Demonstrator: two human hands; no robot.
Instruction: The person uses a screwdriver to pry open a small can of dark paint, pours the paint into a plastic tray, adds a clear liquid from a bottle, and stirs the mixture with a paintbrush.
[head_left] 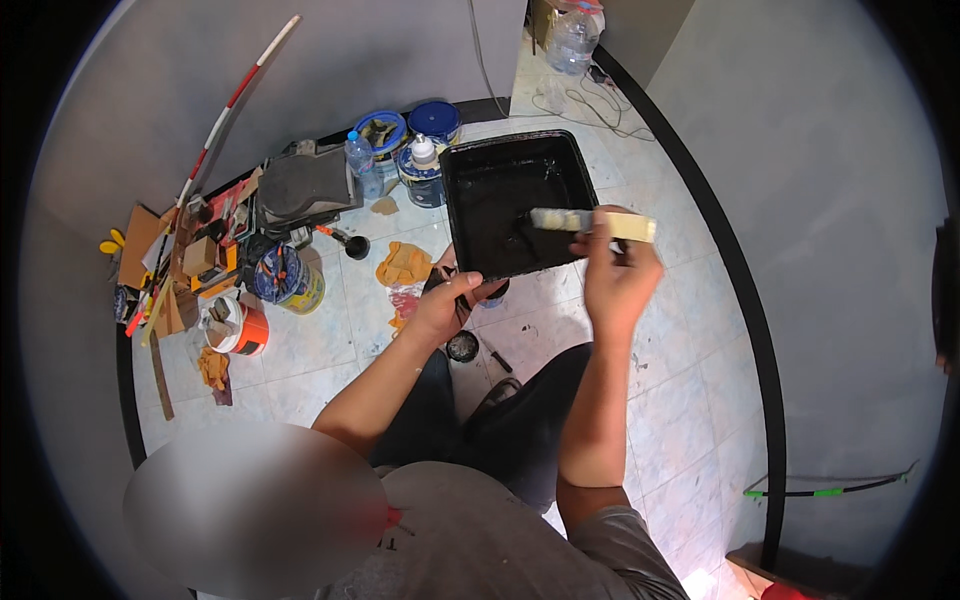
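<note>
A black rectangular paint tray (pixel 460 215) is held up in front of me, its inside coated with dark, wet-looking paint. My left hand (pixel 450 303) grips its near left corner, the thumb at the rim and the other fingers partly hidden beneath. In my right hand (pixel 622 280), closed at the tray's right side, is what looks like a flat paintbrush (pixel 560 219). Its paint-speckled, dark-tipped end reaches over the tray, and its pale yellow end sticks out to the right. Whether the tip touches the tray, I cannot tell.
Paint buckets (pixel 436 118) and a water bottle (pixel 364 165) stand by the far wall. Leftward are an orange-white bucket (pixel 250 330), a paint-smeared tub (pixel 298 283) and piled tools. A yellow rag (pixel 404 264), a round black container (pixel 462 347) and cables (pixel 600 112) lie on the tiles.
</note>
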